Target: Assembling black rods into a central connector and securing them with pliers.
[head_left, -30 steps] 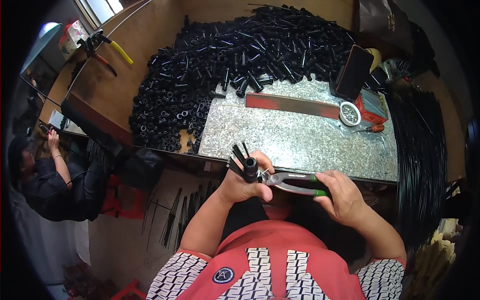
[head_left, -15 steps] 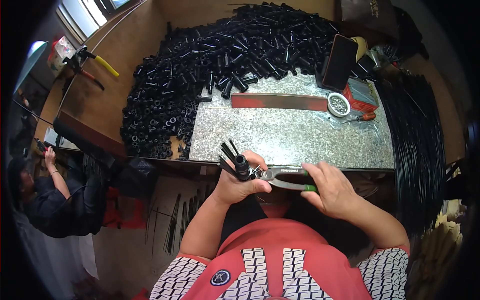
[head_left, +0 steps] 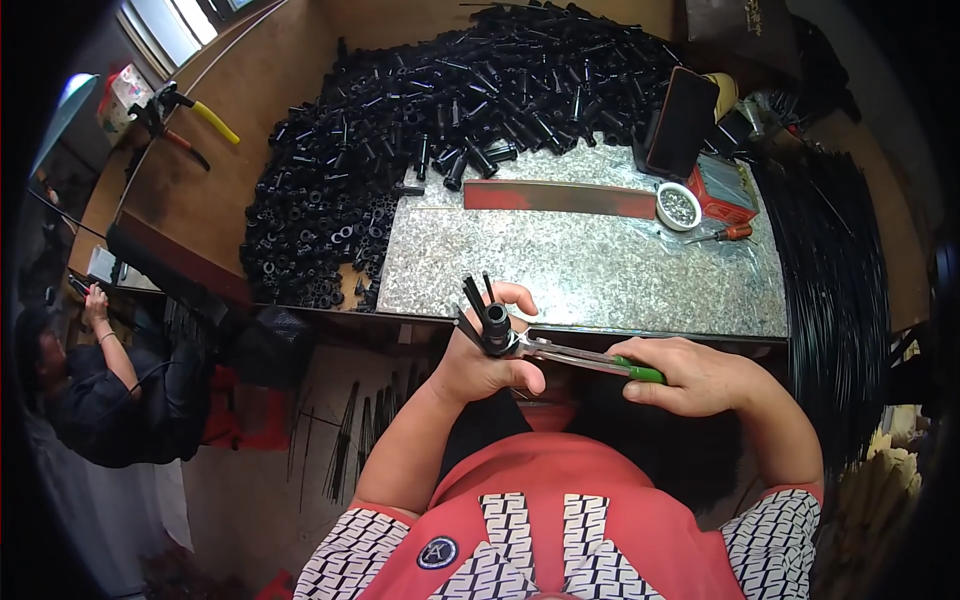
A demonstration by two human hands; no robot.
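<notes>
In my left hand is a black tubular part, its round opening turned up, with several thin black rods beside it. The index finger and thumb of this hand stretch past the part. My right hand is wrapped round the green-gripped handles of a pair of pliers. The handles are close together, and the metal jaws meet the side of the black part. Something small and silvery shows at the jaws, too small to make out.
A speckled stone slab bears a red-black bar, a white bowl of small metal pieces and an orange-handled screwdriver. Black tubular parts are heaped behind; black rods hang at right. A co-worker sits at left.
My right hand has closed round the plier handles, which were spread apart under loose fingers. My left thumb and index finger have moved away from the jaws.
</notes>
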